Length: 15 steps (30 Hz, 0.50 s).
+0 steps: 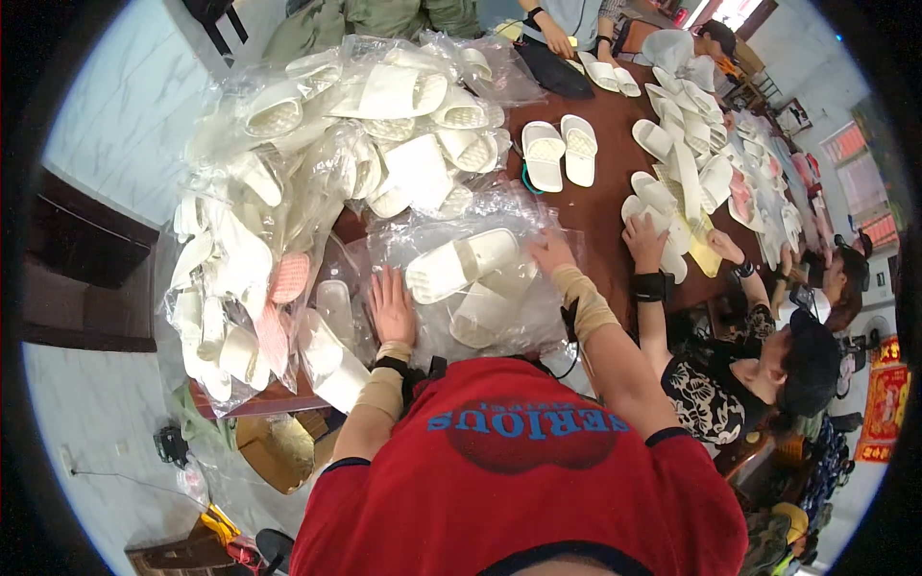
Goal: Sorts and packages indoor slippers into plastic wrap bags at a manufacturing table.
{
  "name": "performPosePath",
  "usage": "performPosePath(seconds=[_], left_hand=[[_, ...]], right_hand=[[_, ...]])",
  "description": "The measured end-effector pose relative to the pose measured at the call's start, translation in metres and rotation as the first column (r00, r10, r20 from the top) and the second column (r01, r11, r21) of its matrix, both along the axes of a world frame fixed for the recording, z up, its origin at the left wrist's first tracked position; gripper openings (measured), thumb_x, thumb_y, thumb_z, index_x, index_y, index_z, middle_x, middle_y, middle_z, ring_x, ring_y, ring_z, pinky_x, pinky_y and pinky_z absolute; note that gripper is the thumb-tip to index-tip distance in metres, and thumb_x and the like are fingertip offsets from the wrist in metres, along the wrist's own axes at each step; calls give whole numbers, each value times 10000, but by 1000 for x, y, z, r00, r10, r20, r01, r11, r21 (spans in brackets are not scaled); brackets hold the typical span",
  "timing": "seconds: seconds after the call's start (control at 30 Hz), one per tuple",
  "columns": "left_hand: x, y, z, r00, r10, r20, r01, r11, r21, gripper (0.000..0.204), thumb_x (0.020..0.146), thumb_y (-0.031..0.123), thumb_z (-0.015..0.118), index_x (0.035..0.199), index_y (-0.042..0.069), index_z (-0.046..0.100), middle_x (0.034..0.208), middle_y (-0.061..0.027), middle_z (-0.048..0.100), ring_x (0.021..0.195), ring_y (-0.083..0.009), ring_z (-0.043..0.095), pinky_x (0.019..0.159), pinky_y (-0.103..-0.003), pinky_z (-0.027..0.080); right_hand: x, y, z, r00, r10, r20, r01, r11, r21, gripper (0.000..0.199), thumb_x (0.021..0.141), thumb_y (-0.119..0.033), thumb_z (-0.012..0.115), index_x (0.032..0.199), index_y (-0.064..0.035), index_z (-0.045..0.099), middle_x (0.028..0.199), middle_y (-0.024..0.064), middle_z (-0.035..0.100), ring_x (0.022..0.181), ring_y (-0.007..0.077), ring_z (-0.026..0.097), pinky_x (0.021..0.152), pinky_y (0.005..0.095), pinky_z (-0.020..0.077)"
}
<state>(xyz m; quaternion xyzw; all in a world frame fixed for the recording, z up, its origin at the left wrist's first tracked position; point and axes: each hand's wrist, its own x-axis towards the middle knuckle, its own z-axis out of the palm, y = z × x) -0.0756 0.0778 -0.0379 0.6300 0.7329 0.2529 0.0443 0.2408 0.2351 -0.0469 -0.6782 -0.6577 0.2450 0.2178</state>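
In front of me on the table lies a clear plastic bag (437, 322) with a pair of white slippers (463, 264) in or under its film. My left hand (392, 305) rests flat on the plastic to the left of the pair, fingers stretched out and holding nothing. At the pair's right end, my right hand (551, 252) has its fingers bent on the bag's edge, gripping the film. Beyond the bag, another pair of white slippers (543, 156) lies unwrapped on the brown table (607, 197).
A large heap of bagged white slippers (413, 168) covers the far left, with pink slippers (289, 278) among them. Loose slippers (684, 115) lie to the right, where a co-worker's hand (645, 242) reaches in. A cardboard box (276, 451) stands below the table's left edge.
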Motion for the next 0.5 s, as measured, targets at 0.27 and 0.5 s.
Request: performPosePath(seconds=[0.27,0.5], left_hand=[[-5,-12,-11,996,84,-33,-86,995,-43,468,914,238,449,1359,101,398,1489,-89,242,1375,-319,190,1109,-477,162],[-9,-17,-14,991,118,-59,-121,991,-54,458,917,249,443,1347,93,414,1486,-91,250,1370,-331,198,1105,-477,172]], right_hand=[[8,1,39,706,-167,-688,-173,902,-396,220,842,-114,552,1054,-97,609,851,48,651,696,137,621,596,284,515],[-31,-3,21,964,263,-29,-264,958,-111,298,804,-297,616,1018,-90,637,989,142,656,927,318,614,843,361,473]])
